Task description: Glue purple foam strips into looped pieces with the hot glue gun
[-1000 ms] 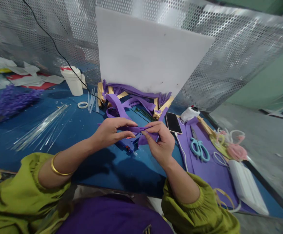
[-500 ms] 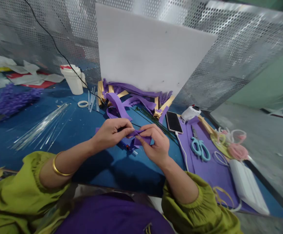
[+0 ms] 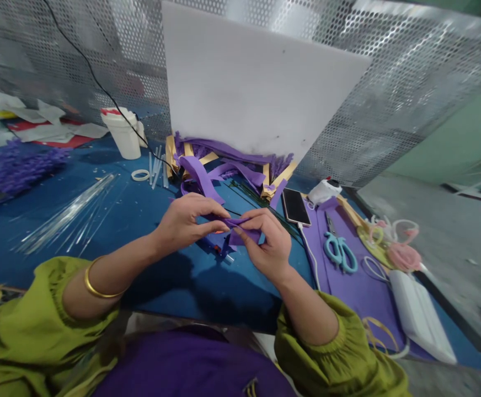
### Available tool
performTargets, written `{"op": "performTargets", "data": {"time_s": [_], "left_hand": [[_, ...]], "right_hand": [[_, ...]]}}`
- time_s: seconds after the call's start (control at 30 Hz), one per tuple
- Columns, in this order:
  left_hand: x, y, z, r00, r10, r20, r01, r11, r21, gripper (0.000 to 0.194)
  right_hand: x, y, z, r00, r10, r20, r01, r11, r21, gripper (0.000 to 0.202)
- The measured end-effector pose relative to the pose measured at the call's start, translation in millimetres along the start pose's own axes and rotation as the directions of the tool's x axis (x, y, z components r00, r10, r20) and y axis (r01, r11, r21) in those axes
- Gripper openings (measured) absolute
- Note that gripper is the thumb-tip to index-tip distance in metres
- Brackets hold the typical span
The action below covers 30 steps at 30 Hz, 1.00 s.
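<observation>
A white tapered container (image 3: 123, 135) stands far left. Near the middle, the left hand (image 3: 185, 222) pinches a folded purple strip (image 3: 239, 239) above the blue table (image 3: 224, 281); the right hand (image 3: 270, 245) pinches its right part. Turquoise-handled metal scissors (image 3: 336, 240) lie right.

Two hands (image 3: 186, 223) (image 3: 267, 245), one phone (image 3: 295, 207), one bangle (image 3: 87, 283)

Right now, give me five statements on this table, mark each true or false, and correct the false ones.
1. The left hand and right hand both pinch purple material. True.
2. The blue scissors stand in the white container. False: they lie on the purple sheet.
3. A white cable meets the phone. True.
4. The gold bangle is on the right arm. False: it is on the left.
5. The white ring lies on the blue table. True.
</observation>
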State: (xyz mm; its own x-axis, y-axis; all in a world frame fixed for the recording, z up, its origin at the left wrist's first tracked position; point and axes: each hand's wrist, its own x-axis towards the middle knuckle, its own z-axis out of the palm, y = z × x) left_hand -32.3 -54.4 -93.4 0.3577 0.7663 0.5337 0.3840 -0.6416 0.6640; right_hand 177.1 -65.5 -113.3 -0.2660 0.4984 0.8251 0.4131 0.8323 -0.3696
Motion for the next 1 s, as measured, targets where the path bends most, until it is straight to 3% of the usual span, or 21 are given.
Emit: {"op": "performTargets", "data": {"time_s": [0.13,0.3,0.5,0.77,0.9,1.0], "left_hand": [[-0.1,-4.0,3.3,0.995,0.046,0.085,-0.052,0.996,0.068,0.022],[0.4,-2.5,1.4,0.987,-0.083,0.136,0.099,0.988,-0.121,0.022],[2.0,-1.6,-0.6,0.982,-0.154,0.11,0.164,0.983,-0.085,0.02],[6.8,-8.3,-7.1,0.953,-0.252,0.167,0.265,0.962,-0.062,0.022],[10.5,-18.3,-17.3,0.921,-0.312,0.235,0.33,0.943,-0.042,0.027],[13.4,-24.3,-27.8,0.923,-0.315,0.219,0.324,0.946,-0.005,0.028]], "right_hand": [[-1.7,-0.1,0.9,1.0,0.004,0.03,-0.004,1.0,0.008,0.01],[0.5,0.6,-1.7,1.0,0.024,-0.016,-0.024,1.0,0.011,0.012],[2.9,3.6,-4.9,0.998,0.056,-0.023,-0.056,0.998,-0.008,0.011],[8.0,11.5,-12.7,0.978,0.19,-0.09,-0.185,0.981,0.054,0.013],[12.8,18.9,-22.0,0.936,0.299,-0.184,-0.282,0.952,0.115,0.013],[15.7,26.7,-29.5,0.887,0.38,-0.264,-0.348,0.924,0.161,0.013]]}}
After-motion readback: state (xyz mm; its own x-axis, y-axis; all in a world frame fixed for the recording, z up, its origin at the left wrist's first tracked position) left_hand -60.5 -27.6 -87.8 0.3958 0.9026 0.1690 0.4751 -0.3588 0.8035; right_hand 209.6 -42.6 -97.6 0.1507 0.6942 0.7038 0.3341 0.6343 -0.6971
